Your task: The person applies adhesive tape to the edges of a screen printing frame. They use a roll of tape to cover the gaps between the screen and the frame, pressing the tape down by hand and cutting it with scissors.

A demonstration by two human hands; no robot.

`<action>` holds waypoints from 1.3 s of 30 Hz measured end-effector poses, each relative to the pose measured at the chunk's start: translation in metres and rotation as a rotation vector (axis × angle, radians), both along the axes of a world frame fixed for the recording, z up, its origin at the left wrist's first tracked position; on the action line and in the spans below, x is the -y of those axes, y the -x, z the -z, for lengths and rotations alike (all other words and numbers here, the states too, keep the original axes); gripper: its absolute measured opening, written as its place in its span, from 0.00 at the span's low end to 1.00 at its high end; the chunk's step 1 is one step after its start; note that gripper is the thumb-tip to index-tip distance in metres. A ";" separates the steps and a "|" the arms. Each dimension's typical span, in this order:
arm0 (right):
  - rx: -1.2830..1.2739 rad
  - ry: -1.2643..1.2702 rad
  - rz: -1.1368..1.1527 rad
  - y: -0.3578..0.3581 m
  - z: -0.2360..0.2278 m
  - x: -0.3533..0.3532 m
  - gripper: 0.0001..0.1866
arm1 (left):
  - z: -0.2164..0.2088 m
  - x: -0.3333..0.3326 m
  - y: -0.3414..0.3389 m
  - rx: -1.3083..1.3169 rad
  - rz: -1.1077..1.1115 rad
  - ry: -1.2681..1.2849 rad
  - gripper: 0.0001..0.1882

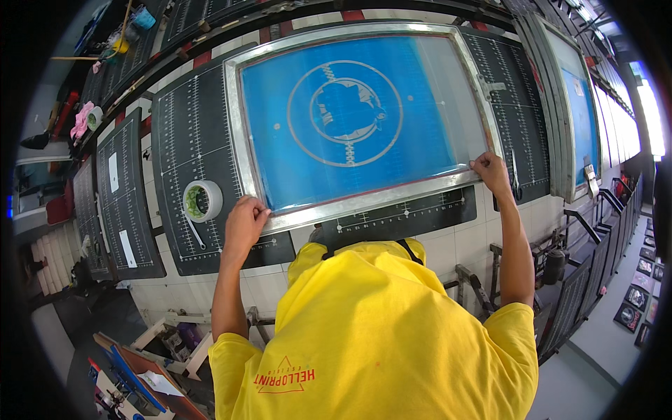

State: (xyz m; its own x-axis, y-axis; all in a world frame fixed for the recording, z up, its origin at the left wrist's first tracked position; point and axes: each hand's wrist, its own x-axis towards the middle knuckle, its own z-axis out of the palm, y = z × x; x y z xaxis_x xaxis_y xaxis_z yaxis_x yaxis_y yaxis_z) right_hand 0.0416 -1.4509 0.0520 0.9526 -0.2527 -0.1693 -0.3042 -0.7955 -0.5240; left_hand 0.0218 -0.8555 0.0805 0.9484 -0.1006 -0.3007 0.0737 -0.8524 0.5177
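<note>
A silkscreen frame with a silver metal border lies across dark ruled boards, its blue mesh showing a circular design. Along the mesh's near inner edge runs a glossy clear strip, seemingly tape. My left hand is closed at the near left corner, fingertips pinched at the strip's end. At the near right corner my right hand pinches the other end, its fingers bent down against the frame. What lies exactly between the fingertips is too small to make out.
A white tape roll with green inside stands on the board left of the frame. Beside it lies a thin white-handled tool. Scissors rest on the right board. Another framed screen stands further right.
</note>
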 end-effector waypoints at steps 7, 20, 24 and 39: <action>-0.038 0.024 0.011 -0.004 -0.002 -0.002 0.11 | -0.003 0.004 0.001 0.034 0.017 -0.006 0.06; -0.074 0.058 -0.003 -0.007 0.008 0.008 0.11 | -0.005 0.007 0.000 0.012 -0.004 -0.032 0.06; -0.084 0.072 -0.003 -0.009 0.009 0.006 0.12 | -0.004 0.008 0.000 0.003 -0.010 -0.058 0.06; -0.118 0.105 0.033 -0.013 0.006 -0.002 0.12 | 0.000 0.009 -0.001 0.020 -0.010 -0.091 0.07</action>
State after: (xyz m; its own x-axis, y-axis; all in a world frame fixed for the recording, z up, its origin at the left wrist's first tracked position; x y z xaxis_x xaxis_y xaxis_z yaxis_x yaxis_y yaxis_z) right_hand 0.0549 -1.4493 0.0462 0.9186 -0.3055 -0.2508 -0.3855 -0.8326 -0.3976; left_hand 0.0230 -0.8650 0.0800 0.9550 -0.0643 -0.2896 0.0729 -0.8954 0.4392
